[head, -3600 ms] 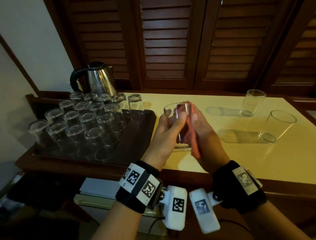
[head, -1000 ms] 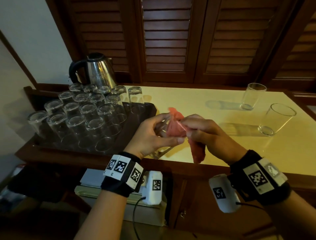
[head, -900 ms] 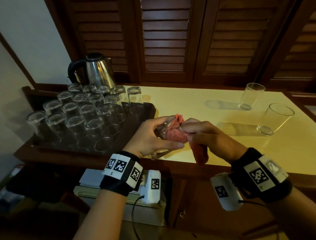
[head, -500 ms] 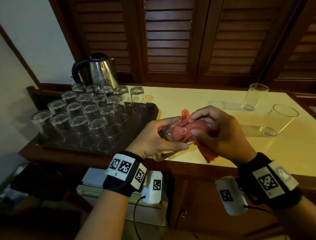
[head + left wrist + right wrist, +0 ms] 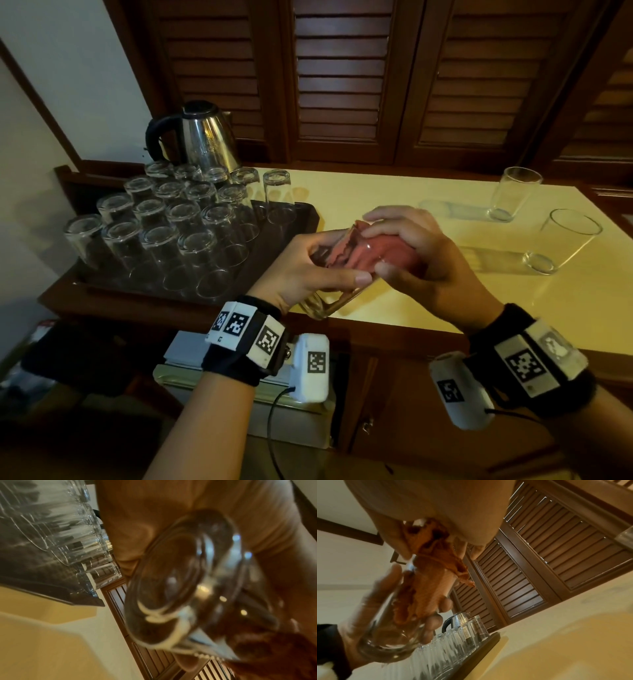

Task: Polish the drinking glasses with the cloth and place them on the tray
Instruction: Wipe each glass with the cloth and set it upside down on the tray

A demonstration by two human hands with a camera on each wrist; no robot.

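Leftmost, inverted glasses [image 5: 178, 219] fill the tray [image 5: 301, 219]; centrally, the left hand [image 5: 308, 270] clasps a tilted glass [image 5: 329, 301] above the counter edge while the right hand [image 5: 421, 260] clutches the cloth [image 5: 359, 253] stuffed inside it; two upright glasses [image 5: 565, 240] stand rightward.

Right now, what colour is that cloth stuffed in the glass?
Pinkish-red cloth; the head view shows it best.

Clear shiny glass [image 5: 337, 291] w/ soft pink cloth [image 5: 359, 255] inside. Kettle [image 5: 202, 137] is looking like shiny metal. Shutters [image 5: 342, 78] are dark wood; tabletop [image 5: 394, 192] is looking smooth, yellow.
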